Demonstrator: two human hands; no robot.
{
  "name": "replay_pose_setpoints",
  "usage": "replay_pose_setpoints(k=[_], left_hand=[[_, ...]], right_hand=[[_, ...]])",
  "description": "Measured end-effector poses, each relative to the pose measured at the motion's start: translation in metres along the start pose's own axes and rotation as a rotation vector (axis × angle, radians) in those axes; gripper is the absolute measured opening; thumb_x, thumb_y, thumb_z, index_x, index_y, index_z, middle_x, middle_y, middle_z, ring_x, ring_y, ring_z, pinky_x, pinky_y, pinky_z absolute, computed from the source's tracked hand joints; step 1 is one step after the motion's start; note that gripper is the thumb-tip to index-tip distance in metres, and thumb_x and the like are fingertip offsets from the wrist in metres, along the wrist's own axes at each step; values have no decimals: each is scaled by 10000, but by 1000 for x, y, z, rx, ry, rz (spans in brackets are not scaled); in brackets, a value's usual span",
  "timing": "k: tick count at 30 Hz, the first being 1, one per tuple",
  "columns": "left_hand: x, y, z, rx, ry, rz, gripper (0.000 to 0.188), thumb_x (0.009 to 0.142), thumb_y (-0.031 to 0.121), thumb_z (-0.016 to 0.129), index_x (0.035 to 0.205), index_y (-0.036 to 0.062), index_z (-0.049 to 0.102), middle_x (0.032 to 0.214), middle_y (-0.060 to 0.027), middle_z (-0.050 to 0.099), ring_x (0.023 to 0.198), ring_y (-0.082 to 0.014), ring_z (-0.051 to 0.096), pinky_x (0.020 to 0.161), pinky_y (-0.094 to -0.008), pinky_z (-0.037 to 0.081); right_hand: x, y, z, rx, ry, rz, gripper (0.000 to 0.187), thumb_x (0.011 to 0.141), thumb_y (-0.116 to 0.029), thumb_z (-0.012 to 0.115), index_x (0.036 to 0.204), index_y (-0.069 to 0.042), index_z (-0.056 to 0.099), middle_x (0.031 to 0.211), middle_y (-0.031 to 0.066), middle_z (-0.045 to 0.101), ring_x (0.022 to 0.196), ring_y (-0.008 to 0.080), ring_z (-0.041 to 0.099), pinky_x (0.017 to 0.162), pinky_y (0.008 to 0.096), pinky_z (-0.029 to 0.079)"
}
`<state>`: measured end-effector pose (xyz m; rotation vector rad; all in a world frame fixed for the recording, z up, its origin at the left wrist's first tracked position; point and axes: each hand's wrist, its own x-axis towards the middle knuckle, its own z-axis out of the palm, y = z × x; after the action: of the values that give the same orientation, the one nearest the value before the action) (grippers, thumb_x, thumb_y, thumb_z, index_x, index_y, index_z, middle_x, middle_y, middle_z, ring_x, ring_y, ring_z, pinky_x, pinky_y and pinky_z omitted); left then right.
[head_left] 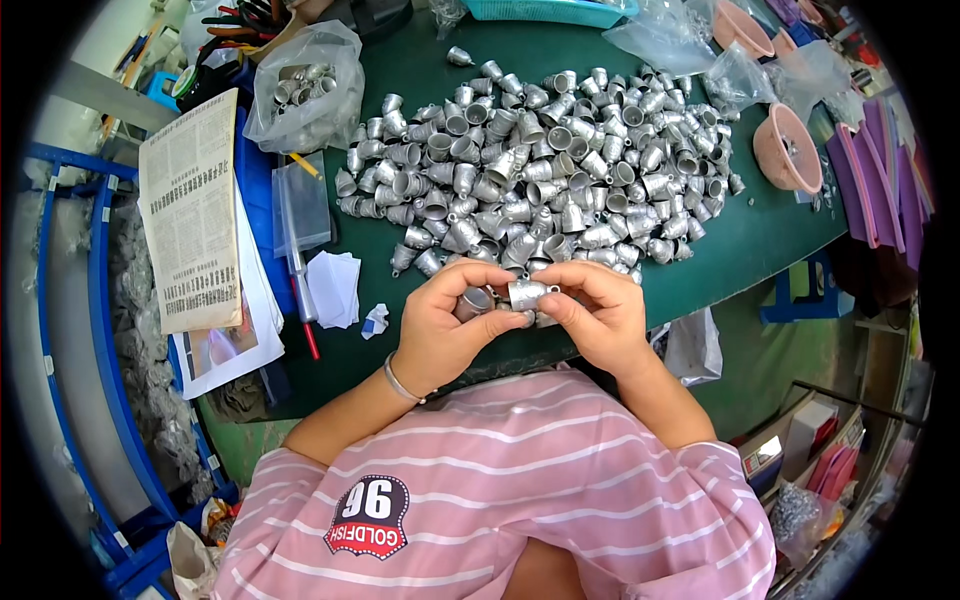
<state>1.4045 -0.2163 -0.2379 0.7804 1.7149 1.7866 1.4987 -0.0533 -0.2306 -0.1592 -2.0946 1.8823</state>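
Between my two hands, close to the table's near edge, is a small silver metal bell-shaped cup (526,294) lying on its side. My left hand (452,310) pinches its left end with thumb and fingers. At its other end, the thumb and forefinger of my right hand (596,308) close on the narrow tip. Another such cup (474,302) shows beside my left fingers, partly hidden by them. Just beyond my fingertips spreads a large heap of the same silver cups (545,165), lying in all directions on the green table (690,300).
At left are a clear bag of cups (303,90), a newspaper (190,215), a red pen (304,310) and a white paper slip (334,290). A pink basket (787,148) stands at the right edge, near purple sheets (872,175). A turquoise tray (545,8) sits at the back.
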Motion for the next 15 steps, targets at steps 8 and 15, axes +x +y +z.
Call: replay_pose_setpoints(k=[8, 15], left_hand=[[-4, 1, 4, -155, 27, -103, 324, 719, 47, 726, 1006, 10, 578, 896, -10, 581, 772, -44, 536, 662, -173, 440], [-6, 0, 0, -57, 18, -101, 328, 717, 44, 726, 1009, 17, 580, 890, -11, 568, 757, -37, 519, 656, -169, 426]], right_hand=[[2, 1, 0, 3, -23, -2, 168, 768, -13, 627, 928, 34, 618, 836, 114, 627, 696, 147, 606, 625, 240, 490], [2, 11, 5, 82, 8, -160, 204, 779, -30, 618, 976, 23, 604, 902, 126, 616, 746, 181, 603, 665, 263, 488]])
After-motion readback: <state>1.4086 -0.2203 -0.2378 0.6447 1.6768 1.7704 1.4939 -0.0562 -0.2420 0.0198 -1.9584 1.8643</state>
